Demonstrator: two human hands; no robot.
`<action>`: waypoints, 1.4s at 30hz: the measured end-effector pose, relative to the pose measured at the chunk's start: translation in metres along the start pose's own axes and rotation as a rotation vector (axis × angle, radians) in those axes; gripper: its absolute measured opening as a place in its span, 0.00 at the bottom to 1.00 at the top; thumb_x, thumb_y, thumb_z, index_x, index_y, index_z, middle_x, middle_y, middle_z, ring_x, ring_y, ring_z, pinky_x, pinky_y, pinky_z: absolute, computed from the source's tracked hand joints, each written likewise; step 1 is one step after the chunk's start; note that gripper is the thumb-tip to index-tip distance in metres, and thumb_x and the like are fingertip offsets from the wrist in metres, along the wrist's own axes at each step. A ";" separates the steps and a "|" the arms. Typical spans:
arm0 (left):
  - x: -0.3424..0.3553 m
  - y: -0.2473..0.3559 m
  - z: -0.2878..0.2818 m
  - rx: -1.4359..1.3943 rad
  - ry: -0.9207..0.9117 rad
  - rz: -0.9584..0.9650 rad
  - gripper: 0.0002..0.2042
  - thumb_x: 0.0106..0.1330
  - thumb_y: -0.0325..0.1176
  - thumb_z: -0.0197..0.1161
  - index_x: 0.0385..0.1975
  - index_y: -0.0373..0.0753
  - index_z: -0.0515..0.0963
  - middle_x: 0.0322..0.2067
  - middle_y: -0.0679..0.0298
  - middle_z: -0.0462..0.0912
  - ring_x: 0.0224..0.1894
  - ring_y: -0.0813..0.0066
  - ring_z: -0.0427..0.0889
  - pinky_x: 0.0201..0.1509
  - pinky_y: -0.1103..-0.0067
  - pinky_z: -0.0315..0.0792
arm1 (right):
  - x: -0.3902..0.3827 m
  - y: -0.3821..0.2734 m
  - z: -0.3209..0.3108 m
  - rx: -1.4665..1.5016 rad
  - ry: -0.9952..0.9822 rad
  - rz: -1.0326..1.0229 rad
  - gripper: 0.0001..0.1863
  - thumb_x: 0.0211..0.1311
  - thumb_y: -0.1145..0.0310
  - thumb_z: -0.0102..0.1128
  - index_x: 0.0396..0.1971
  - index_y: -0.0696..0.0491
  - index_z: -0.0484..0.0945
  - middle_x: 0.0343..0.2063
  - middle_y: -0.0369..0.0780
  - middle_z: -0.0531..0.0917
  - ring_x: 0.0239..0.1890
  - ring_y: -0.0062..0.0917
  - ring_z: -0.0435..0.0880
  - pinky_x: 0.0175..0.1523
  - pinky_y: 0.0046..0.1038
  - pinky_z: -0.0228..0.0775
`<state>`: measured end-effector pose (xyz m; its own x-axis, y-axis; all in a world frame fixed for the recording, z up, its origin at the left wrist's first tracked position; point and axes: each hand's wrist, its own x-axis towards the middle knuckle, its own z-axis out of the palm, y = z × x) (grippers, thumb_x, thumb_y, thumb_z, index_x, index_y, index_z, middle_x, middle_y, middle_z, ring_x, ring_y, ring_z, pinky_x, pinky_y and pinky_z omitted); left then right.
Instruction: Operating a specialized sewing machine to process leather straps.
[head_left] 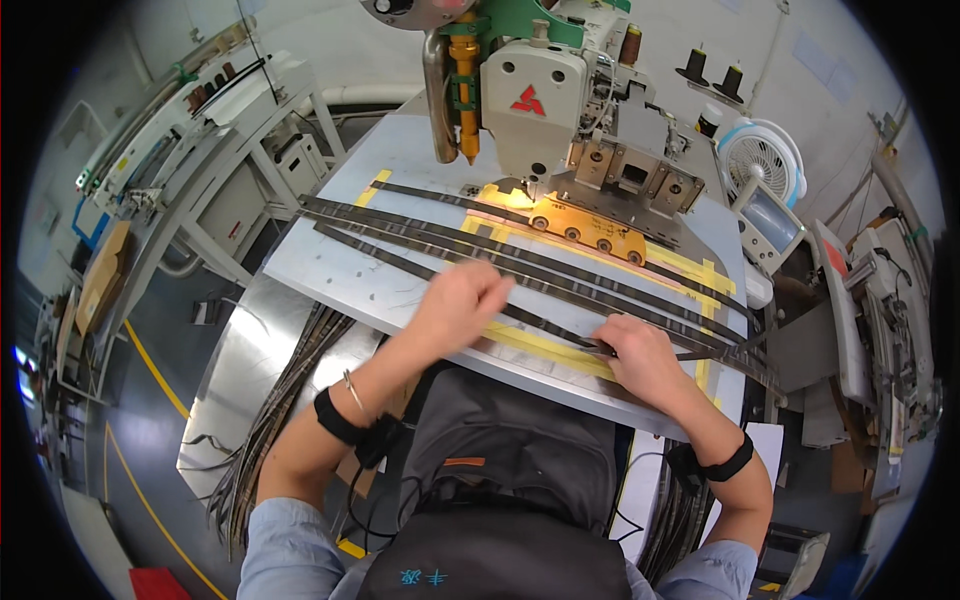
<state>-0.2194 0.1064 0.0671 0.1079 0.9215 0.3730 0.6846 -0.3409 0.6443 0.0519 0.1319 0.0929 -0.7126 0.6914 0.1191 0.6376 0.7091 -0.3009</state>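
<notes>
Grip, right hand [640, 352]: fingers closed flat onto the dark strips [560, 272], pinching one strip end against the table near its front edge.
Grip, left hand [460, 303]: fingers curled and slightly blurred, resting on top of the same strips further along; whether they actually clasp a strip I cannot tell.
Strips: several long, narrow, dark bands lying side by side across the metal work table [330, 270], running from its far left corner to its near right corner, over yellow tape marks [545, 345].
Sewing machine [540, 100]: large white head at the far side of the table, with an orange clamp plate [590, 228] under it, touching the farthest strips.
Loose strips [285, 400]: a bundle of similar bands hanging off the lower left shelf beside the person's left forearm.
Wrists: black bands on both; a thin bracelet on the left.
Lap: grey bag [520, 450] between the forearms.
Right side: small white fan [765, 160] and a screen panel [772, 222] beside the table.
</notes>
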 end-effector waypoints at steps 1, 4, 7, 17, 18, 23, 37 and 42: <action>-0.013 0.010 0.002 -0.129 -0.114 -0.077 0.14 0.67 0.35 0.55 0.24 0.33 0.78 0.19 0.61 0.78 0.24 0.67 0.76 0.31 0.74 0.71 | 0.002 0.000 -0.001 -0.068 -0.056 0.056 0.06 0.53 0.72 0.59 0.32 0.53 0.80 0.30 0.40 0.80 0.39 0.37 0.80 0.41 0.36 0.73; -0.040 0.040 0.017 -0.385 -0.511 -0.297 0.19 0.72 0.43 0.50 0.31 0.33 0.80 0.20 0.65 0.80 0.16 0.81 0.74 0.23 0.82 0.70 | -0.004 0.002 -0.018 0.086 -0.042 0.036 0.07 0.51 0.73 0.61 0.31 0.57 0.79 0.30 0.44 0.81 0.36 0.41 0.80 0.41 0.36 0.72; -0.051 0.054 0.036 -0.881 -0.481 -0.489 0.19 0.74 0.45 0.46 0.53 0.37 0.71 0.19 0.65 0.77 0.16 0.84 0.72 0.18 0.87 0.63 | -0.014 0.005 -0.036 0.180 -0.110 0.035 0.08 0.51 0.76 0.62 0.32 0.62 0.77 0.28 0.45 0.83 0.32 0.37 0.83 0.40 0.30 0.73; -0.042 0.042 0.015 -1.153 0.325 -0.401 0.21 0.76 0.46 0.42 0.39 0.32 0.75 0.11 0.71 0.64 0.10 0.86 0.54 0.15 0.85 0.48 | -0.066 0.051 -0.064 0.669 -0.224 0.240 0.01 0.59 0.82 0.54 0.31 0.64 0.74 0.20 0.37 0.78 0.25 0.15 0.75 0.34 0.19 0.69; -0.043 0.047 0.014 -1.143 0.337 -0.370 0.21 0.76 0.46 0.42 0.40 0.32 0.75 0.11 0.71 0.64 0.10 0.86 0.55 0.15 0.85 0.48 | -0.072 0.057 -0.065 0.671 -0.218 0.235 0.02 0.60 0.80 0.55 0.32 0.64 0.74 0.20 0.37 0.78 0.24 0.16 0.74 0.34 0.20 0.69; -0.050 0.064 0.020 -1.112 0.372 -0.363 0.21 0.75 0.46 0.43 0.40 0.31 0.76 0.10 0.71 0.64 0.10 0.87 0.56 0.15 0.86 0.49 | -0.091 0.068 -0.073 0.650 -0.185 0.218 0.02 0.60 0.80 0.55 0.30 0.63 0.73 0.19 0.37 0.78 0.24 0.16 0.75 0.33 0.20 0.68; -0.044 0.069 0.013 -0.977 0.327 -0.307 0.16 0.73 0.40 0.51 0.41 0.33 0.78 0.14 0.71 0.71 0.13 0.89 0.64 0.15 0.89 0.57 | -0.074 0.082 -0.068 0.584 -0.094 0.283 0.04 0.55 0.84 0.57 0.28 0.66 0.72 0.18 0.36 0.75 0.23 0.18 0.78 0.31 0.21 0.70; -0.043 0.070 0.015 -0.967 0.349 -0.343 0.14 0.72 0.38 0.52 0.41 0.33 0.78 0.15 0.72 0.71 0.12 0.89 0.63 0.15 0.89 0.57 | -0.074 0.083 -0.068 0.557 -0.091 0.235 0.04 0.55 0.82 0.58 0.29 0.64 0.72 0.18 0.37 0.76 0.23 0.18 0.78 0.32 0.21 0.70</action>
<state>-0.1660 0.0457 0.0861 -0.2972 0.9440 0.1432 -0.2359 -0.2179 0.9470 0.1776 0.1485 0.1240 -0.6094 0.7883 -0.0846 0.5496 0.3431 -0.7617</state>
